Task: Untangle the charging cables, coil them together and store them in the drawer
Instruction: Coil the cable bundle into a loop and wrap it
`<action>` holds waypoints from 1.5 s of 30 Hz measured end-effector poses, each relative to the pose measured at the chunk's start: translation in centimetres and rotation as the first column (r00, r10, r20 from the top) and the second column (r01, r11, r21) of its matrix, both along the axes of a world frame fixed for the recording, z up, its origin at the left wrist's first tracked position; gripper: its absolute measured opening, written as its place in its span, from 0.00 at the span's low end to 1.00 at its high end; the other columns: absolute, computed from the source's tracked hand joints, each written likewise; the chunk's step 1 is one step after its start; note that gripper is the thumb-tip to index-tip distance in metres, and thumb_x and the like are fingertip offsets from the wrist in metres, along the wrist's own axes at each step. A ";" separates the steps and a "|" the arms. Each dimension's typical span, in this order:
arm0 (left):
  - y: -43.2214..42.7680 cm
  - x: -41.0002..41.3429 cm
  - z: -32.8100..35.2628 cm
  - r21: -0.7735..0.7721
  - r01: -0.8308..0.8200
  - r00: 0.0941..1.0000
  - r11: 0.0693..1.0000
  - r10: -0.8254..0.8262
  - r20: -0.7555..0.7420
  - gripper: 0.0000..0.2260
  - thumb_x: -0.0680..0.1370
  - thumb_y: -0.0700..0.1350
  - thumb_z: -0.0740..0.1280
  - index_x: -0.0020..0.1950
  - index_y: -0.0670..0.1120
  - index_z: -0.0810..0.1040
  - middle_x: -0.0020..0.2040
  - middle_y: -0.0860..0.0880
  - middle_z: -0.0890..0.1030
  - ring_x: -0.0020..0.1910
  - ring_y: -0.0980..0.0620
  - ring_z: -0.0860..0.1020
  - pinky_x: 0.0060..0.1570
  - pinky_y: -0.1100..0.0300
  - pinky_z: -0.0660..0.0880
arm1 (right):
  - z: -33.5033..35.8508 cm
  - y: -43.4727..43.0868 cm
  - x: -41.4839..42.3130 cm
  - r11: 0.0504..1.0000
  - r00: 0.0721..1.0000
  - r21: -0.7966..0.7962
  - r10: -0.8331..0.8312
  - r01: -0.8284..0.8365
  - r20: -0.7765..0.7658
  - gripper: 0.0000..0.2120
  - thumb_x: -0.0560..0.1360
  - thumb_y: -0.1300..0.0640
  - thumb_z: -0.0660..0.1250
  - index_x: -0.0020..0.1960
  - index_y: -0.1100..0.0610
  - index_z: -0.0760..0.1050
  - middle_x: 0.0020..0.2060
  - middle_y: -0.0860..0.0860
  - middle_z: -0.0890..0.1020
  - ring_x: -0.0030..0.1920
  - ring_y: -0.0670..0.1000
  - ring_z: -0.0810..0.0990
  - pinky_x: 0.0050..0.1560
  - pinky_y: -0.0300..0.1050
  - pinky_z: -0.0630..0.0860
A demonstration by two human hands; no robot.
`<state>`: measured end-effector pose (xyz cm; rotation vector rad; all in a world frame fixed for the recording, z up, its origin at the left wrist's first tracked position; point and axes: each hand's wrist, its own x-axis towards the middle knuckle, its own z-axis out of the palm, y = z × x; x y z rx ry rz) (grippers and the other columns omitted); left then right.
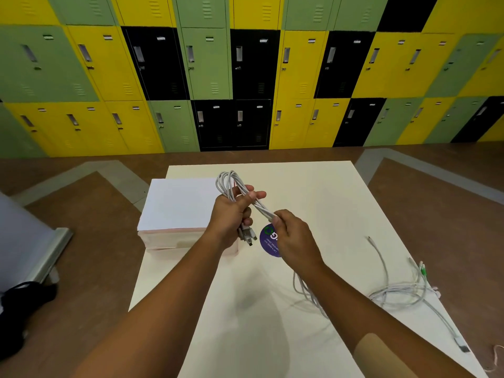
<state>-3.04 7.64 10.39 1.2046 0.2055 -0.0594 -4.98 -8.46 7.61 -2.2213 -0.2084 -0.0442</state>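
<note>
Plainly this is the coiling step: the left hand point(231, 214) has its fingers curled tight round a coil of white cables point(227, 181) at mid-frame, with the plugs hanging below the fist. The right hand point(294, 236) pinches the strand point(263, 210) just beside it. The next move is probably another wrap, drawing in the loose tangle point(403, 293) at lower right of the table point(313, 186) — the drawer box point(177, 205), centre-left, appears closed.

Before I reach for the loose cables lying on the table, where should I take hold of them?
Probably the bunched middle of the loose cables, from above, on the right side of the table. The strands overlap there, so one pinch gathers most; the plug ends trail off flat and apart.
</note>
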 end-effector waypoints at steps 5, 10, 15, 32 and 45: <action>0.4 -0.7 -0.2 -0.052 0.111 0.994 0.992 -0.111 -0.002 0.12 0.82 0.37 0.62 0.65 0.40 0.70 0.58 0.43 0.83 0.27 0.54 0.57 0.26 0.64 0.64 | 0.8 -0.9 0.9 0.861 0.862 0.497 0.171 0.104 -0.477 0.16 0.84 0.56 0.57 0.41 0.58 0.77 0.25 0.47 0.66 0.25 0.48 0.60 0.29 0.39 0.58; 0.3 -0.8 -0.4 -0.111 0.235 0.972 0.966 -0.234 0.017 0.15 0.82 0.38 0.62 0.69 0.44 0.70 0.62 0.43 0.81 0.27 0.55 0.56 0.27 0.65 0.64 | 1.9 -2.5 0.6 0.668 0.566 0.723 0.531 0.179 -0.631 0.11 0.79 0.57 0.55 0.42 0.57 0.73 0.25 0.48 0.59 0.24 0.46 0.51 0.26 0.38 0.51; -0.4 -0.6 -0.4 -0.064 0.245 0.969 0.968 -0.241 0.054 0.11 0.80 0.37 0.65 0.63 0.40 0.74 0.50 0.42 0.83 0.26 0.55 0.59 0.26 0.64 0.66 | 1.7 -3.3 0.5 0.607 0.377 0.773 0.682 0.185 -0.627 0.12 0.78 0.55 0.54 0.40 0.56 0.72 0.25 0.47 0.56 0.23 0.45 0.51 0.25 0.38 0.50; 0.1 0.2 0.1 0.064 0.106 0.993 0.992 -0.103 -0.050 0.11 0.80 0.42 0.67 0.61 0.41 0.76 0.54 0.43 0.84 0.26 0.54 0.58 0.26 0.63 0.62 | 1.8 -2.1 1.6 0.988 0.974 0.123 0.119 -0.096 -0.192 0.13 0.83 0.49 0.59 0.42 0.51 0.75 0.31 0.43 0.75 0.33 0.46 0.72 0.35 0.40 0.68; 0.5 -0.7 -1.2 -0.183 0.113 0.980 0.977 -0.140 -0.141 0.17 0.83 0.58 0.55 0.44 0.47 0.72 0.31 0.51 0.62 0.25 0.56 0.54 0.25 0.64 0.50 | 3.7 -4.4 3.6 0.670 0.903 0.663 -0.028 0.335 -0.428 0.16 0.84 0.52 0.56 0.40 0.57 0.70 0.27 0.51 0.64 0.24 0.48 0.58 0.27 0.40 0.56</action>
